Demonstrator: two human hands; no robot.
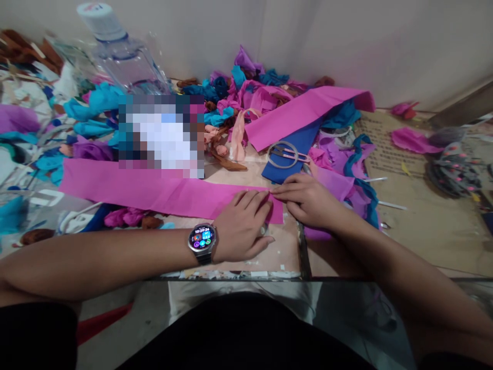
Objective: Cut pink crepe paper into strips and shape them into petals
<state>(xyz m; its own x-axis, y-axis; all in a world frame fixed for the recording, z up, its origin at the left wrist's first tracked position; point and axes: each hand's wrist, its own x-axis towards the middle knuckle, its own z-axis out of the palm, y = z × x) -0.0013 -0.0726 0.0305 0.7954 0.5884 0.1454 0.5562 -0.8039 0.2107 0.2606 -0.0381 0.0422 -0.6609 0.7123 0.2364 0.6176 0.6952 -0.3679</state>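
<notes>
Long pink strip [154, 192] lay nearer me than the clear btl. [125, 64] My L hand [242, 221] rested on it, thumb spread; R hand [311, 201], right of btl., touched strip's edge, couldn't tell if pinching.

The light is dim and diffuse, greying the smooth, pale wall [215, 41]. Shadow darkens the tan, flat tabletop [323, 257] beneath 1 forearm. The round, silver-rimmed smartwatch [202, 240] glows. 1 rectangular, multicoloured pixel mosaic [162, 136] masks detail; edges look stretched, soft.
</notes>
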